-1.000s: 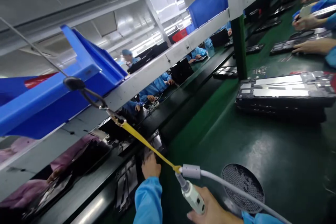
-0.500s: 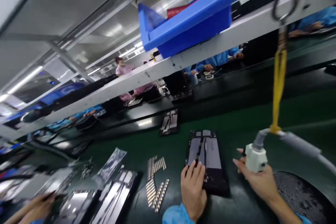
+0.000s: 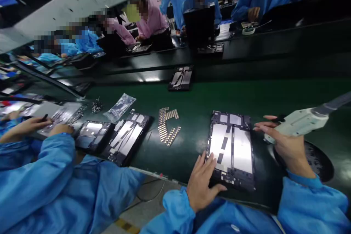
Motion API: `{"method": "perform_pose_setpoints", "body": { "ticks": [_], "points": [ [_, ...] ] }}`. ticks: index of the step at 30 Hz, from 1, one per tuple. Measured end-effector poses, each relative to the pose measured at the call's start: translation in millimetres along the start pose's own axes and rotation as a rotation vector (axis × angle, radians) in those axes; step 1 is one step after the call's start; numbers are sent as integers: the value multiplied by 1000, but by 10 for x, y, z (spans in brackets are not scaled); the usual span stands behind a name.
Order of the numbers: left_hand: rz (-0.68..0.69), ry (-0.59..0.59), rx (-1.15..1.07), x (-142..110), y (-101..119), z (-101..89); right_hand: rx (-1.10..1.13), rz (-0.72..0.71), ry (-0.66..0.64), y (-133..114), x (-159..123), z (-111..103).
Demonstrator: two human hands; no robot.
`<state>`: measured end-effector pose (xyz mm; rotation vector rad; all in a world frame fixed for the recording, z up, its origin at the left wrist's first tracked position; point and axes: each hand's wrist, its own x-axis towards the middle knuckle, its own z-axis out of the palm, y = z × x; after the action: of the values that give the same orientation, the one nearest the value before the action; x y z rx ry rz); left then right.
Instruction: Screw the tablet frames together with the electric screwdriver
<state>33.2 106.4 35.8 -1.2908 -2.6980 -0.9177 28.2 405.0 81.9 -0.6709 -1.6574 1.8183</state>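
Glossy dark-green counter (image 3: 233, 97) fills the head view, blue- and pink-sleeved co-workers (image 3: 149, 22) beyond it. Near the wearer lies a flat black rectangular device with silver panels (image 3: 242, 150). The left grip (image 3: 201, 182), open with fingers spread, touches its lower left edge; the right grip (image 3: 290, 148), just right of the device, is closed around a pale handheld tool (image 3: 300, 123).
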Motion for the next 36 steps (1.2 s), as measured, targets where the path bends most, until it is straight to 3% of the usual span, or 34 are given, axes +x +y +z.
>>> {"method": "perform_pose_setpoints", "body": {
  "ticks": [3,5,7,10,12,16,25,28,31,36],
  "points": [
    [-126,107,-73,63,-249,-250,-70,-51,37,-14,-12,-7],
    [-302,266,15,132,-510,-499,-78,-72,29,-17,-11,-9],
    [-507,341,173,197,-789,-752,-61,-85,13,-14,-5,-10],
    [-793,206,322,245,-1108,-1016,-45,-82,-11,-7,4,-7],
    [-868,108,274,239,-1218,-1079,-47,-77,-18,-8,6,-5],
    [-865,75,155,206,-1279,-1056,-88,-86,-30,-22,1,-2],
    [-882,90,151,248,-1256,-1108,-127,-67,-23,-42,-16,-9],
    [-842,139,-11,278,-1253,-1096,-119,-69,-28,-68,-21,-5],
    [-747,128,-193,408,-1264,-1069,-116,-69,-25,-102,-27,9],
    [-621,22,-212,847,-1292,-976,-88,-45,-24,-82,-28,27]
  ]
}}
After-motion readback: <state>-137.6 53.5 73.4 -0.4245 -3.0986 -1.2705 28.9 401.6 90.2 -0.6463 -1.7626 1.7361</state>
